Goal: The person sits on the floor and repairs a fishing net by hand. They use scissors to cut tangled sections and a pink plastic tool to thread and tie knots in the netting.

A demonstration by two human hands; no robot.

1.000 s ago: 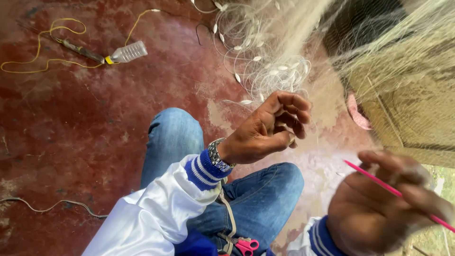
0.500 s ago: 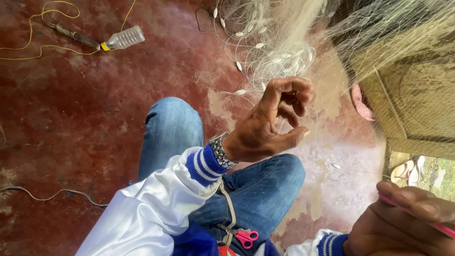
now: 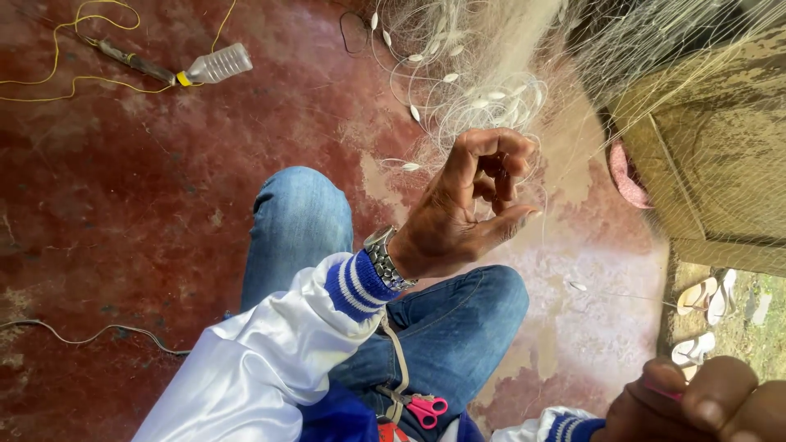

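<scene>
From the head camera I see my left hand [image 3: 471,209] raised over my knees, fingers curled almost shut, pinching fine strands of the fishing net [image 3: 483,90] between thumb and fingertips. My right hand [image 3: 696,405] sits at the bottom right corner, closed round a thin pink needle [image 3: 661,391]; most of it is hidden or out of frame, so I cannot tell which way its tip points. To do this well, I judge I should keep the pinched strands taut and lifted off my jeans [image 3: 344,245], so the mesh stays open for the needle. The net lies piled on the red floor [image 3: 123,205] ahead and drapes up to the right; the held strands seem to run from my fingertips up toward that pile. Pink scissors [image 3: 426,408] hang at my lap
</scene>
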